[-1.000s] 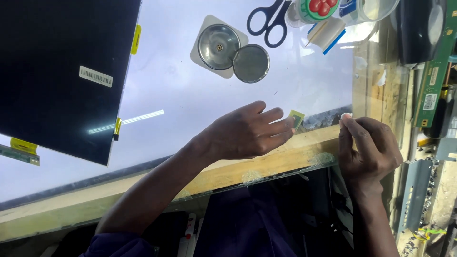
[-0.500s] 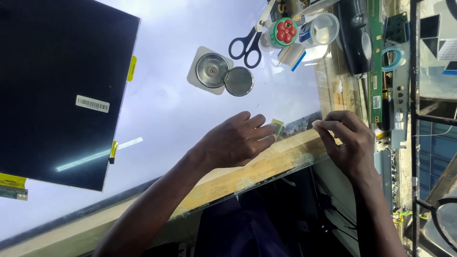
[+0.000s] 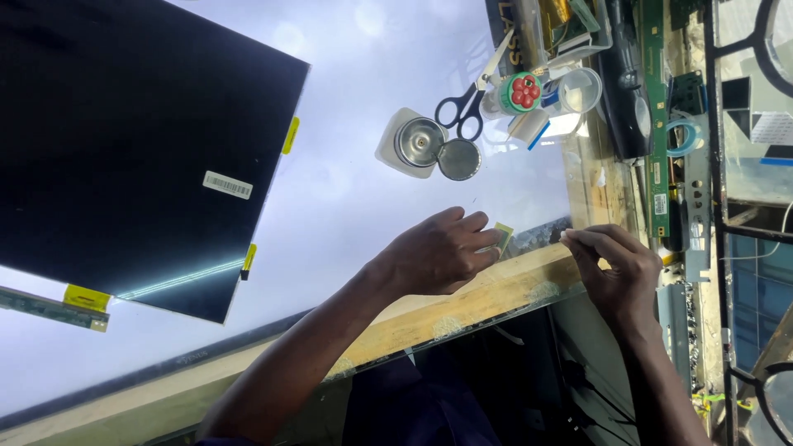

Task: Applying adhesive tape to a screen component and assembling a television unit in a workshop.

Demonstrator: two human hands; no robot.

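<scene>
A large glossy clear sheet (image 3: 355, 198) lies on a wooden bench and mirrors the bright sky. My left hand (image 3: 438, 252) rests on its near edge, fingers together. The fingertips pinch a small yellow-green tab (image 3: 503, 234) there. My right hand (image 3: 615, 272) is a little to the right, at the sheet's corner (image 3: 566, 225). Its thumb and fingers are pinched on the thin edge. A big black display panel (image 3: 124, 149) with yellow tape tabs and a white label lies on the left part of the sheet.
Beyond the hands are a round metal tin (image 3: 418, 142) with its lid (image 3: 459, 159), black-handled scissors (image 3: 467, 103), a green cap with red balls (image 3: 520, 91) and a clear cup (image 3: 580, 89). Green circuit strips (image 3: 654, 124) and a tape roll (image 3: 684, 136) line the right.
Both hands stay at the sheet's near edge. My right hand has gone from lying loose beside the corner to pinching the edge. The view has shifted, so everything sits further right.
</scene>
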